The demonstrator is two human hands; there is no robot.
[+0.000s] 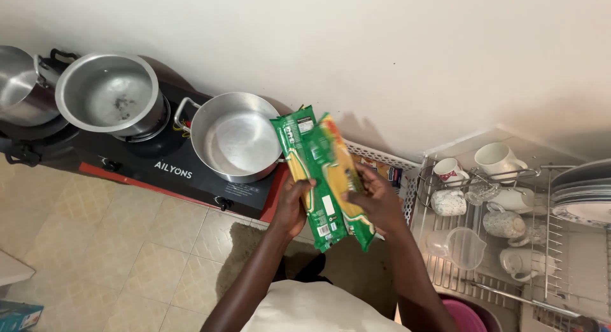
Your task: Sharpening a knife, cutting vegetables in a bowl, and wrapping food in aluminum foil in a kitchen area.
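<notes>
My left hand (291, 207) and my right hand (380, 201) hold two long green packets of spaghetti (323, 179) between them, above the floor. The left hand grips the left packet from its outer edge. The right hand's fingers lie across the right packet, which has a yellow and red front. The packets' upper ends reach over the rim of a steel pot (237, 136) on the right burner of a black gas stove (172, 170).
A second steel pot (109, 92) sits on the left burner, with a third pot (19, 84) at the far left. A white basket (380, 161) lies behind the packets. To the right stands a wire dish rack (509, 243) with cups, a jug and plates.
</notes>
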